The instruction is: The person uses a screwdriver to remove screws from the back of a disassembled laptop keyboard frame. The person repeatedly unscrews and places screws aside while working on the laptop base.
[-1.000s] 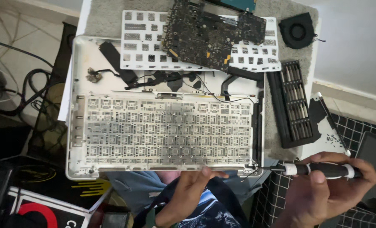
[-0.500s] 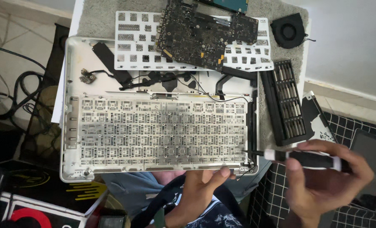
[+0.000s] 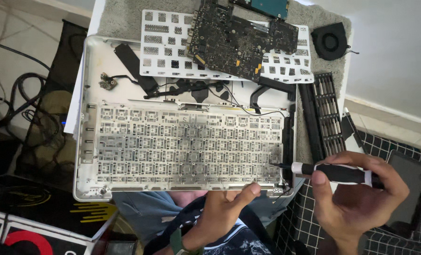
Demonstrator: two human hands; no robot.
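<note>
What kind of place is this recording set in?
Probably a home or small electronics repair spot: an opened laptop shell, a loose circuit board, a screwdriver bit case, and cables on a tiled floor.

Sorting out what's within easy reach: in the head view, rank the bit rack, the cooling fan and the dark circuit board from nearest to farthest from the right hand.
From the right hand:
1. Bit rack, just above it, beside the case's right edge.
2. Cooling fan, farther up, top right.
3. Dark circuit board, top centre, lying on the white keyboard frame.
</note>
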